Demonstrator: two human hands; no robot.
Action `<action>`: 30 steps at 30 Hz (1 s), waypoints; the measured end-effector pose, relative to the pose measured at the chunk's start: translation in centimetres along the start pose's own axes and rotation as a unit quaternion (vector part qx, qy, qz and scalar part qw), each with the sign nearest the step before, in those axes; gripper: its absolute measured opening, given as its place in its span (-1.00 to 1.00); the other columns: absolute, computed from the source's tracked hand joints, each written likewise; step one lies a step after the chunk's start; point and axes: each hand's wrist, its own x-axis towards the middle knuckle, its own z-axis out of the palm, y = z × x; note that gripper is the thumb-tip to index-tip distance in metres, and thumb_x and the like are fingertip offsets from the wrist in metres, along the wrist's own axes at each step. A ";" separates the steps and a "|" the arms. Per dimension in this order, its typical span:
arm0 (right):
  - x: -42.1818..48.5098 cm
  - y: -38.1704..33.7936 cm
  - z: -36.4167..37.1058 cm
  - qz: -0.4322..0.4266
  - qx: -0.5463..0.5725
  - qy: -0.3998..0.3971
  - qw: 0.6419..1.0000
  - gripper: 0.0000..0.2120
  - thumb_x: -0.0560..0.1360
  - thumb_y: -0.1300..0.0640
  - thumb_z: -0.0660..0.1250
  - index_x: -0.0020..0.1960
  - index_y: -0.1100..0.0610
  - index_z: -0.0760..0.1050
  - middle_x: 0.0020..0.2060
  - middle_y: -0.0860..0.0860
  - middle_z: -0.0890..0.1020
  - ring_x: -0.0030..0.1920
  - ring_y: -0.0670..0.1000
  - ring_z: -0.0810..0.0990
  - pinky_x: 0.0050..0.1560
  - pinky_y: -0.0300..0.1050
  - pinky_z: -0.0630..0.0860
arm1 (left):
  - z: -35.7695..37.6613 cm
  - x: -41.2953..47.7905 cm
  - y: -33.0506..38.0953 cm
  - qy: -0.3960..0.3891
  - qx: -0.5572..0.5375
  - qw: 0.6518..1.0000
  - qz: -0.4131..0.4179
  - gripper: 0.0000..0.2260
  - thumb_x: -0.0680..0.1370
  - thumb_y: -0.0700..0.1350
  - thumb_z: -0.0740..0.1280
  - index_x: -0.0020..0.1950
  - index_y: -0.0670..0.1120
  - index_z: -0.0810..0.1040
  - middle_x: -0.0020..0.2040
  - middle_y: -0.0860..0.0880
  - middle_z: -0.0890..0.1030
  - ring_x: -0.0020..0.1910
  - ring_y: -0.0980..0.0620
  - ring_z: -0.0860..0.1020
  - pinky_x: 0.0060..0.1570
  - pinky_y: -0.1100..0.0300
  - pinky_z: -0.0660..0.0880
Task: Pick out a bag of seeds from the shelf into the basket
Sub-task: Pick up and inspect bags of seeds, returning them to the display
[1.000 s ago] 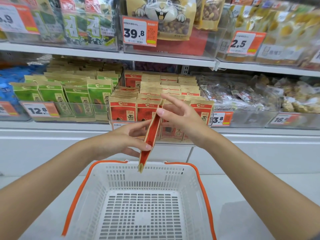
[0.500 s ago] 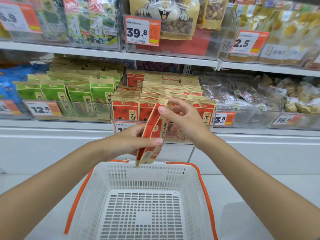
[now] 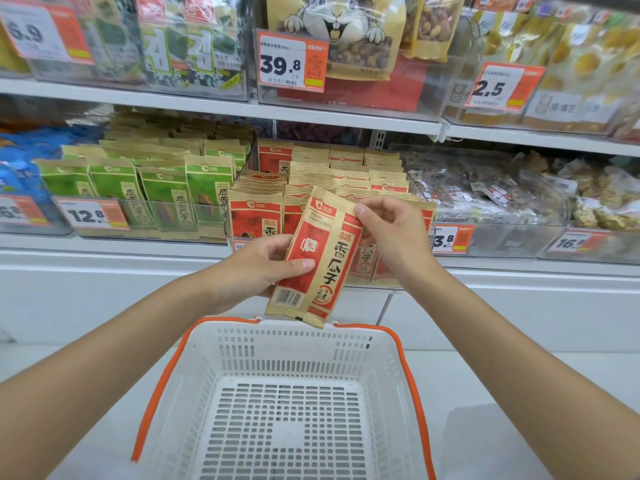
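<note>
Head view has you holding the bag of seeds (image 3: 329, 258) in both grips, upright with a slight tilt, in front of the shelf (image 3: 138, 245) and just above the far rim of the basket (image 3: 242, 344). It is not inside yet. Your left grip (image 3: 256, 268) pinches the bag's left edge with the thumb across the front, and your right grip (image 3: 391, 237) pinches the top right corner. To finish well, bring the bag toward you past the far rim until it hangs over the middle of the basket floor, then lower it. Let go with the right grip first so the left can lay it flat. Watch that the bottom corner doesn't catch the rim.
</note>
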 end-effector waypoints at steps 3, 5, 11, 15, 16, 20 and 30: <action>0.2 0.1 0.0 0.000 0.003 0.003 1.000 -0.85 0.63 0.24 0.25 0.02 0.07 0.58 -0.06 0.13 0.69 -0.27 -0.08 0.61 -0.32 -0.30 0.57 | -0.3 0.2 0.0 0.016 -0.013 1.000 0.001 -0.74 0.58 -0.10 0.36 0.27 0.00 0.57 0.10 -0.01 0.71 0.08 -0.01 0.68 0.09 -0.02 0.61; 0.2 0.1 0.1 -0.004 0.015 -0.003 1.000 -0.83 0.64 0.25 0.22 0.12 0.08 0.55 -0.05 0.10 0.68 -0.27 -0.10 0.60 -0.27 -0.27 0.58 | -0.4 0.2 0.0 0.031 -0.029 0.999 0.006 -0.74 0.58 -0.11 0.36 0.27 -0.02 0.58 0.10 -0.03 0.71 0.08 -0.03 0.68 0.09 -0.01 0.61; -1.3 0.2 1.1 0.031 -0.040 -0.159 0.986 -0.39 0.52 -0.05 0.42 0.48 0.01 0.27 0.10 0.00 0.62 0.03 -0.03 0.65 0.00 -0.08 0.62 | -0.4 0.5 0.5 0.137 -0.169 0.974 0.064 -0.74 0.59 -0.15 0.34 0.27 -0.08 0.57 0.13 -0.10 0.69 0.05 -0.06 0.68 -0.06 -0.01 0.67; -2.5 1.1 2.6 0.013 -0.044 -0.222 0.974 -0.35 0.39 0.06 0.57 0.35 -0.02 0.31 0.09 -0.12 0.65 0.05 -0.20 0.65 0.14 -0.15 0.59 | -0.3 0.4 0.9 0.156 -0.211 0.961 0.085 -0.72 0.59 -0.15 0.32 0.30 -0.12 0.55 0.13 -0.11 0.69 -0.01 -0.04 0.68 -0.13 0.02 0.67; -2.5 1.2 2.7 0.009 -0.052 -0.219 0.974 -0.38 0.38 0.11 0.58 0.32 0.00 0.33 0.07 -0.12 0.66 0.04 -0.20 0.66 0.12 -0.15 0.59 | -0.3 0.3 0.9 0.154 -0.210 0.962 0.085 -0.72 0.59 -0.15 0.32 0.30 -0.12 0.55 0.13 -0.10 0.69 -0.01 -0.03 0.68 -0.15 0.04 0.67; -1.9 0.9 2.2 0.033 -0.018 -0.254 0.966 -0.50 0.45 0.36 0.47 0.31 0.13 0.38 -0.01 0.01 0.70 -0.10 -0.08 0.69 -0.09 -0.17 0.64 | -0.5 0.2 0.9 0.156 -0.202 0.963 0.082 -0.73 0.60 -0.14 0.32 0.30 -0.10 0.56 0.11 -0.10 0.70 -0.03 0.00 0.69 -0.19 0.09 0.66; -0.5 0.3 0.1 0.067 0.042 -0.359 0.930 -0.50 0.53 0.47 0.22 0.40 0.11 0.43 0.12 0.17 0.68 -0.06 0.12 0.65 0.08 -0.04 0.61 | -0.8 0.5 0.8 0.184 -0.085 0.974 0.102 -0.79 0.62 -0.07 0.30 0.23 -0.03 0.60 0.00 0.04 0.73 -0.08 0.15 0.68 -0.19 0.30 0.60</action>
